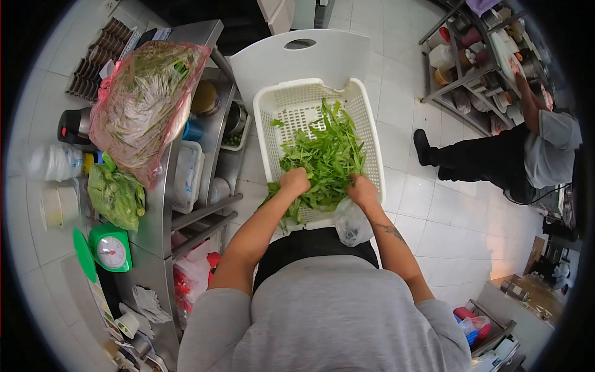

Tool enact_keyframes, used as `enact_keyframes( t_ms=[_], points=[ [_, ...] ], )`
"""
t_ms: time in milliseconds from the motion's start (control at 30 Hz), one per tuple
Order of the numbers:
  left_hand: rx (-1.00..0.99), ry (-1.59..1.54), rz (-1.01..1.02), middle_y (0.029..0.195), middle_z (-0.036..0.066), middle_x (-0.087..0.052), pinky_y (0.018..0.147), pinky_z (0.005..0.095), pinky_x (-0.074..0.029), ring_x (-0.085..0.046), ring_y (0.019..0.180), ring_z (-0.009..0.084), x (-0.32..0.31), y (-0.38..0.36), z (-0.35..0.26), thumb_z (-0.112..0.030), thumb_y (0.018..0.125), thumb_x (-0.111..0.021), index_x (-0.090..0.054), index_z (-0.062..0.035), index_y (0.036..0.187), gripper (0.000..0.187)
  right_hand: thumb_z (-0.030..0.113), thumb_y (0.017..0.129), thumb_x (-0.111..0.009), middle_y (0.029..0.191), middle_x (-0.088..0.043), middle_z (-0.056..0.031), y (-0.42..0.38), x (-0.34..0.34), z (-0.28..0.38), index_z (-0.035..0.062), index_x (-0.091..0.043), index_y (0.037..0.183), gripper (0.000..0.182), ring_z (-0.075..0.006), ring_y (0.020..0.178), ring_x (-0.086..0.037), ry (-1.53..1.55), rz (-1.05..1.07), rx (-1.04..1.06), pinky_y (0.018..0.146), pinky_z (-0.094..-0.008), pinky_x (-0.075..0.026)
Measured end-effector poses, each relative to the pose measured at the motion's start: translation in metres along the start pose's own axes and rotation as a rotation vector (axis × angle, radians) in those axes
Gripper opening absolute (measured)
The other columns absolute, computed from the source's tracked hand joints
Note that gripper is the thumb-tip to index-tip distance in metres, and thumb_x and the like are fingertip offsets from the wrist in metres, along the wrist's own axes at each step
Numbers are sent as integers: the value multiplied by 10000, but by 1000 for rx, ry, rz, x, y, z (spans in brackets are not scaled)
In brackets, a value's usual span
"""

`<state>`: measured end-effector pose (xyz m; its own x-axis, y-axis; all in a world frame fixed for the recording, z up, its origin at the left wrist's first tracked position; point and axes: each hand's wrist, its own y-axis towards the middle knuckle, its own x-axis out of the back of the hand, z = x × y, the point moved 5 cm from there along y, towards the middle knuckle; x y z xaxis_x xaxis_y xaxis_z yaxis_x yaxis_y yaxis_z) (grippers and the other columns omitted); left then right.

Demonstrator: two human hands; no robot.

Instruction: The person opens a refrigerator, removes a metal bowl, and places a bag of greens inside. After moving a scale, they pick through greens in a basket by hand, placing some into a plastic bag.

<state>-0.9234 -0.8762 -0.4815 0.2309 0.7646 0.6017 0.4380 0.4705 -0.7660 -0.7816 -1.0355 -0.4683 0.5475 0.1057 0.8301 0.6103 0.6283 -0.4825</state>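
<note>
Clutching leafy greens (328,155), the left hand (295,181) is balled; the right hand (362,188) (plastic bag (353,224) near it) pinches some.

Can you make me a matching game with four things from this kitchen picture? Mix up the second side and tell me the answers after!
Things:
1. Loose leaves
2. Scale
3. Pink bag
4. Small clear bag

Clues:
A. Beside the wrist of the person's right hand
B. Green, with a round white dial
C. Inside the white basket
D. Big and see-through, with greens inside, on the metal table

Right pairs: 1-C, 2-B, 3-D, 4-A
</note>
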Motion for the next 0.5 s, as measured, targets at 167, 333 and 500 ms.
enact_keyframes(
  t_ms=[167, 333, 500],
  points=[
    [-388, -88, -92, 760, 160, -671, 652, 374, -526, -665, 733, 290, 67, -60, 8, -145, 733, -615, -680, -6, 831, 182, 86, 803, -529, 1093, -591, -138, -12, 26, -55, 149, -627, 1093, 312, -324, 938, -608, 266, -217, -28, 802, -410, -497],
    [-352, -558, 229, 623, 85, -599, 554, 274, -454, -576, 580, 147, 79, -55, 29, -144, 709, -639, -667, 12, 806, 186, 145, 816, -606, 1063, -629, -136, -18, 28, -30, 107, -604, 1144, 331, -298, 951, -613, 571, -69, 192, 825, -361, -485],
    [-323, -397, 147, 651, 75, -621, 535, 282, -452, -579, 564, 154, 72, -59, 7, -131, 675, -670, -652, 50, 805, 224, 309, 787, -685, 1127, -617, -159, -22, 5, 14, 103, -493, 1291, 577, -303, 1035, -595, 514, 124, 274, 889, -380, -455]
  ],
)
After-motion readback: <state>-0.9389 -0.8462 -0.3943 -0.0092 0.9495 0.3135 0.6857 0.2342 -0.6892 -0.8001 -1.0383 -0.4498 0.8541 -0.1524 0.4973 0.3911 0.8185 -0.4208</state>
